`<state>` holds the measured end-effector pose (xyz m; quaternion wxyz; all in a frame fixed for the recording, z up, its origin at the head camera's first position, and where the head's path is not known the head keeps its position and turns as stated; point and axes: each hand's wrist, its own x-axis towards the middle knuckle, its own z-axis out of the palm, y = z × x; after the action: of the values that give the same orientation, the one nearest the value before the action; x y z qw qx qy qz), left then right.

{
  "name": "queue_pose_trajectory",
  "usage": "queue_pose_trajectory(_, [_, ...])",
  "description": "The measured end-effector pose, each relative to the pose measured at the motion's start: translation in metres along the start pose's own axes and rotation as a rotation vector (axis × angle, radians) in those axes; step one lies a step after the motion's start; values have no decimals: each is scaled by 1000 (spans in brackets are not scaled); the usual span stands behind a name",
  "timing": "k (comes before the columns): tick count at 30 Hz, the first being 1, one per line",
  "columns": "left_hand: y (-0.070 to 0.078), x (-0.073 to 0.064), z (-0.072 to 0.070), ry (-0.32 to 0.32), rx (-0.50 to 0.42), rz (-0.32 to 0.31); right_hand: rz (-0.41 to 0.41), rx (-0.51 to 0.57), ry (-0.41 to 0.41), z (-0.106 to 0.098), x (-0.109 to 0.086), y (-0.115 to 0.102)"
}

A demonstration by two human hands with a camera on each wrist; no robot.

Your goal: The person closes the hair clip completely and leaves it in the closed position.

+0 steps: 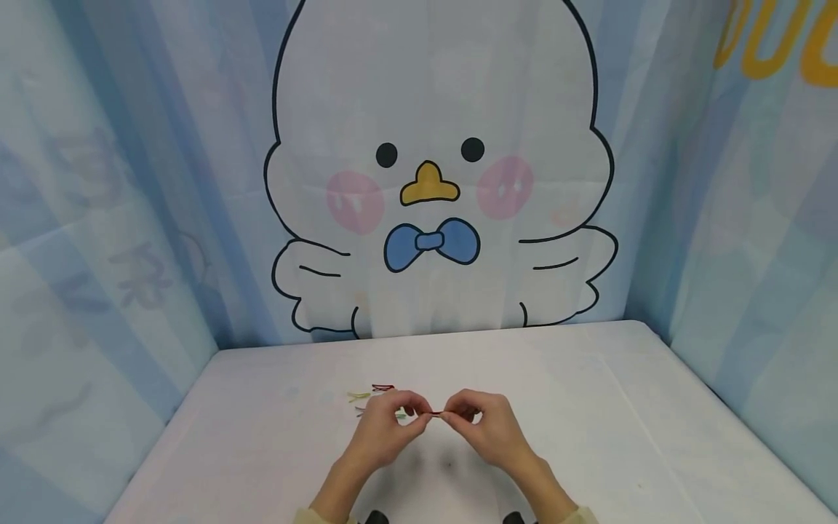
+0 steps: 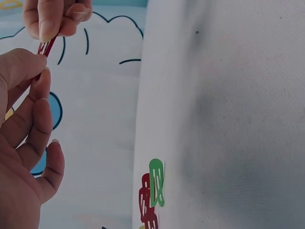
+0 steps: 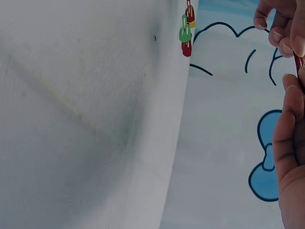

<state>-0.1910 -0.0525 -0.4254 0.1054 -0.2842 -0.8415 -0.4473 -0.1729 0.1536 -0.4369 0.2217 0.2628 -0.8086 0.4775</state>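
A red snap hair clip point(image 2: 46, 47) is held up in the air between both hands. My left hand point(image 1: 385, 429) pinches one end of it between thumb and fingers. The right hand point(image 1: 492, 431) pinches the opposite end in the same way. In the head view only a thin sliver of the clip shows between the fingertips. More clips lie on the table beyond the left hand: a green snap clip point(image 2: 156, 182), a red snap clip point(image 2: 144, 198) and a yellow clip point(image 1: 358, 397). The left hand partly hides this group in the head view.
A white-covered table point(image 1: 556, 378) spreads under the hands. Behind it hangs a curtain point(image 1: 432, 94) printed with a white bird in a blue bow tie. Pale blue fabric point(image 1: 78, 218) closes off the left side, and similar fabric point(image 1: 753, 240) the right.
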Motion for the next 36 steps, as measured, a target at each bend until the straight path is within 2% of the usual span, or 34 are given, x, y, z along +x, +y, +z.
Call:
queue_pose_trajectory(10, [-3, 0, 6, 49, 10, -5, -25, -13, 34, 4, 0, -1])
queue_pose_trajectory(19, [-5, 1, 9, 38, -45, -33, -19, -70, 19, 3, -1, 2])
queue_pose_trajectory(22, [-5, 1, 10, 30, -47, -57, -58, -90, 9, 2, -2, 3])
queue_pose_trajectory(30, [-2, 3, 12, -2, -59, -140, -240, -218, 21, 1, -1, 7])
queue_pose_trajectory(36, [-1, 4, 10, -9, -54, -126, -275, -257, 28, 0, 0, 9])
